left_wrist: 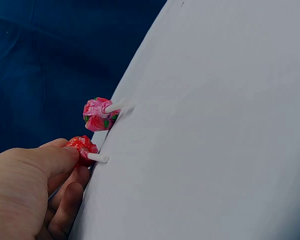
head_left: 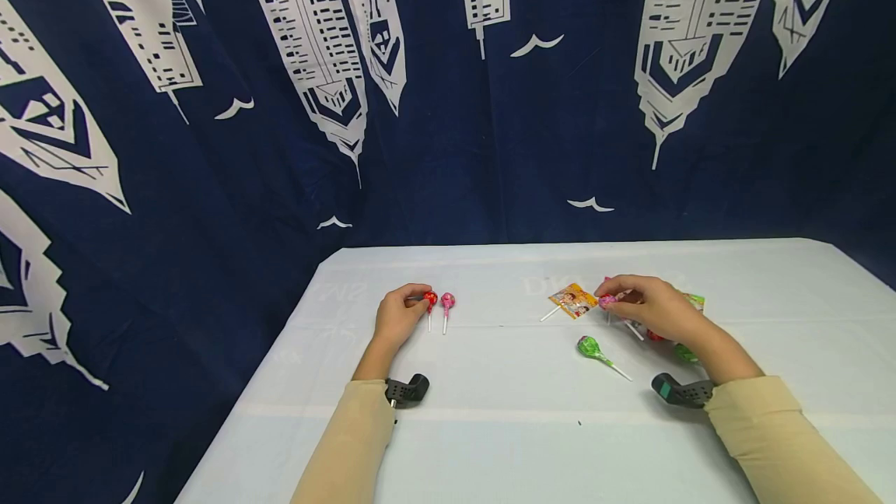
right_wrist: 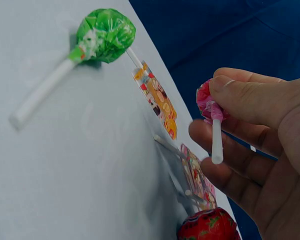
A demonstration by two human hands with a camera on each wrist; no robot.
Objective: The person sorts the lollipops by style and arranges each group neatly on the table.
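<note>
At the left of the table, my left hand [head_left: 399,319] pinches the wrapped head of a red lollipop [head_left: 430,299] between thumb and fingers; its white stick [left_wrist: 98,158] points away from the palm. Just right of it lies a pink lollipop [head_left: 448,300], untouched. Over at the right, my right hand [head_left: 651,306] holds another pink lollipop [right_wrist: 208,102] by its head, raised off the table with the stick hanging down. A green lollipop [head_left: 589,346] lies in front of that hand. The orange flat-wrapped lollipop [head_left: 575,300] is to its left.
Under and behind the right hand are a red lollipop [right_wrist: 209,225], a pinkish flat packet [right_wrist: 197,175] and green wrappers [head_left: 686,353], partly hidden. A white cloth covers the table [head_left: 490,449]. Behind it hangs a dark blue curtain [head_left: 490,138] with white buildings.
</note>
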